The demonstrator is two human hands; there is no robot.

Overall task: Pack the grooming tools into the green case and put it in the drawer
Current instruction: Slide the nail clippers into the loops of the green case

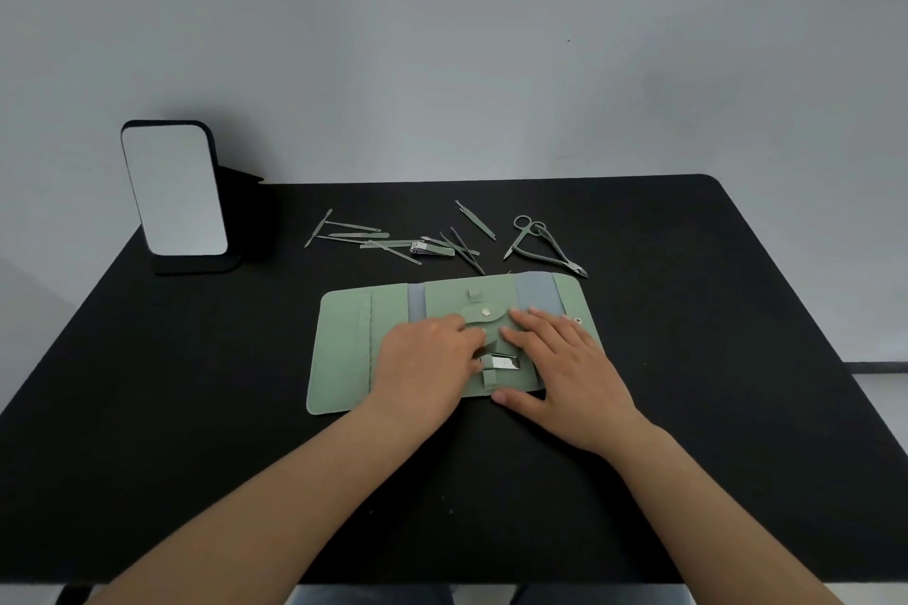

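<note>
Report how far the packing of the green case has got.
Done: one metal tool sits in the open green case. In hand: left hand and right hand work at it. Left: loose tools, scissors, nippers; no drawer visible.
</note>
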